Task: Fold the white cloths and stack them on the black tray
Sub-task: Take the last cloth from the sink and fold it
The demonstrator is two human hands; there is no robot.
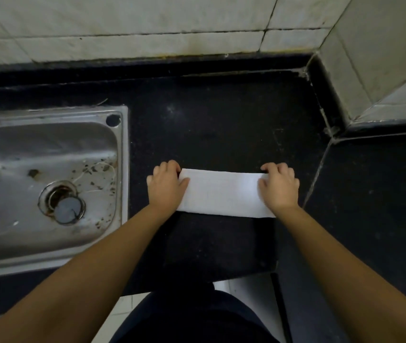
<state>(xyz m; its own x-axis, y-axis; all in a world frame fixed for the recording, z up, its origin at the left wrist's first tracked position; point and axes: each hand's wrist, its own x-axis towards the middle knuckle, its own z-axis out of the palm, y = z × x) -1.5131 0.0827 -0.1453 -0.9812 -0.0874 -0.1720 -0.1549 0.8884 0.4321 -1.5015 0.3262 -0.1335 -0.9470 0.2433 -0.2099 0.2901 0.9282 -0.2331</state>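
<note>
A white cloth, folded into a long flat strip, lies crosswise on the dark counter. Its near edge meets the far edge of a black tray, a matt rectangle reaching to the counter's front edge. My left hand holds the cloth's left end, thumb on top and fingers curled over the far corner. My right hand holds the right end the same way. No other cloth is in view.
A stainless steel sink with a drain sits to the left, its rim close to my left hand. A tiled wall runs behind, and a tiled corner block juts out at the right. Dark counter stretches beyond the cloth.
</note>
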